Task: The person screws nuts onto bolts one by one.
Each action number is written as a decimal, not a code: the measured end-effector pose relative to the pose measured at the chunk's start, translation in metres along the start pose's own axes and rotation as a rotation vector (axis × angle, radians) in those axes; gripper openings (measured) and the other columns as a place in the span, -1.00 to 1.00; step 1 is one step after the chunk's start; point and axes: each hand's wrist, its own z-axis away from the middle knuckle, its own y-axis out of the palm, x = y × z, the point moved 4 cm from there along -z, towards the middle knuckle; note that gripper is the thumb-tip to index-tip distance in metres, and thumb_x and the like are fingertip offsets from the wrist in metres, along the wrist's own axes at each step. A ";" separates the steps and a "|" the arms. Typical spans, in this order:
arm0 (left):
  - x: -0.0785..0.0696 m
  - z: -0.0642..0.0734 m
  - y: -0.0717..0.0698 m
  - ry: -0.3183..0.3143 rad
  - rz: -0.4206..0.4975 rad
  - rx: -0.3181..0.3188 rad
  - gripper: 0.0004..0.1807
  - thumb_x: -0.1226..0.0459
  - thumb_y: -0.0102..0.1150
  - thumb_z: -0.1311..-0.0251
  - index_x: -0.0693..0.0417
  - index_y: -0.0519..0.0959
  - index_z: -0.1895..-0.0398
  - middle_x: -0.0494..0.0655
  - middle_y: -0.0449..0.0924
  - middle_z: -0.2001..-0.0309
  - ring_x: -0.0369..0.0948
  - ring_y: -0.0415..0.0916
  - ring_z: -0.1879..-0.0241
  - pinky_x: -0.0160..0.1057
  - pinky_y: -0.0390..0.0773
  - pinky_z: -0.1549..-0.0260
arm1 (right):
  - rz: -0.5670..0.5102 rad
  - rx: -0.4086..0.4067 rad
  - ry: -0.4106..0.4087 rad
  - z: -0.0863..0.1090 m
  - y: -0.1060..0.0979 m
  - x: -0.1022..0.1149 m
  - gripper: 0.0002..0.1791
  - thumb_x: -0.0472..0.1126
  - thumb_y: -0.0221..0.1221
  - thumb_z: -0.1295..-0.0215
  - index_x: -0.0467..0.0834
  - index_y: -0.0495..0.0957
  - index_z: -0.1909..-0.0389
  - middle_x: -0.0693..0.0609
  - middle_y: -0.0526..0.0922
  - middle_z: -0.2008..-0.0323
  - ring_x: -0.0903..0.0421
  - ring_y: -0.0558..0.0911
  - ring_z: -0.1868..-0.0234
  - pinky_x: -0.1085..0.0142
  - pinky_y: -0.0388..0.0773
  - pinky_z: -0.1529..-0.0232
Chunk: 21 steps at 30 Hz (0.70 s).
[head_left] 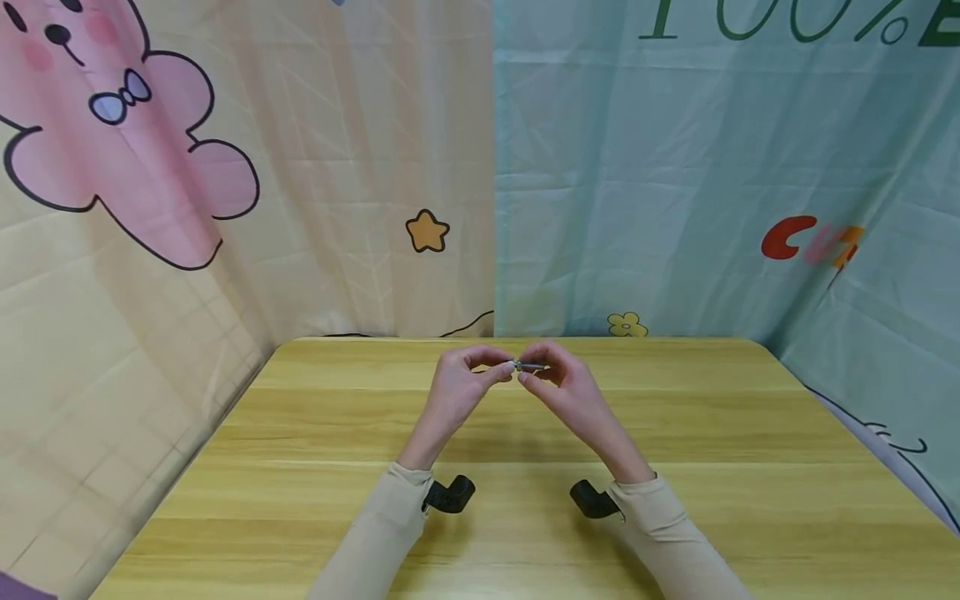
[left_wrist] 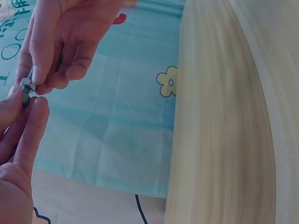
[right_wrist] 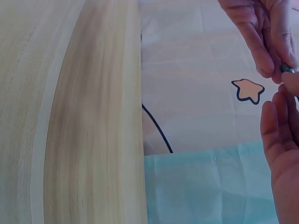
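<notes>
A small metal bolt is held level between both hands, above the far part of the table. My left hand pinches its head end between thumb and fingers. From the other side, my right hand pinches the threaded shank. In the left wrist view a hex nut sits on the bolt close to its rounded head, with the right fingertips right at the nut. The right wrist view shows only a dark bit of the bolt between the fingers; the rest is hidden.
The wooden table spreads below the hands. Printed cloth curtains hang behind it and along both sides. A black wrist mount juts inward from the left cuff, and another mount from the right cuff.
</notes>
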 end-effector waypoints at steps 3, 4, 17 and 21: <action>-0.013 0.005 0.000 0.027 0.016 0.005 -0.86 0.40 0.27 -0.25 0.34 0.68 0.21 0.21 0.69 0.25 0.10 0.65 0.24 -0.08 0.65 0.15 | 0.017 -0.001 0.005 0.002 0.000 0.014 -0.81 -0.47 0.19 -0.32 -0.37 0.53 0.07 -0.19 0.61 0.13 -0.09 0.62 0.04 0.16 0.59 -0.01; -0.016 0.006 0.000 0.037 0.023 0.006 -0.87 0.41 0.27 -0.25 0.36 0.68 0.21 0.22 0.68 0.25 0.13 0.65 0.24 -0.05 0.65 0.13 | 0.019 -0.001 0.011 0.002 0.000 0.015 -0.81 -0.46 0.19 -0.32 -0.38 0.53 0.07 -0.20 0.61 0.13 -0.09 0.63 0.04 0.15 0.59 -0.01; -0.015 0.007 0.002 0.065 0.022 0.016 -0.89 0.42 0.27 -0.25 0.35 0.68 0.24 0.18 0.68 0.28 0.10 0.63 0.28 -0.03 0.65 0.11 | 0.115 0.036 0.098 0.000 -0.001 -0.012 -0.81 -0.24 0.14 -0.45 -0.30 0.62 0.13 -0.18 0.67 0.24 -0.08 0.64 0.20 0.10 0.61 0.12; -0.014 0.006 0.002 0.051 0.009 0.019 -0.88 0.40 0.27 -0.25 0.33 0.69 0.23 0.17 0.69 0.26 0.11 0.63 0.25 -0.04 0.64 0.09 | 0.149 0.022 0.112 -0.001 -0.002 -0.022 -0.70 -0.07 0.07 -0.51 -0.20 0.66 0.23 -0.09 0.66 0.34 -0.03 0.61 0.29 0.15 0.59 0.24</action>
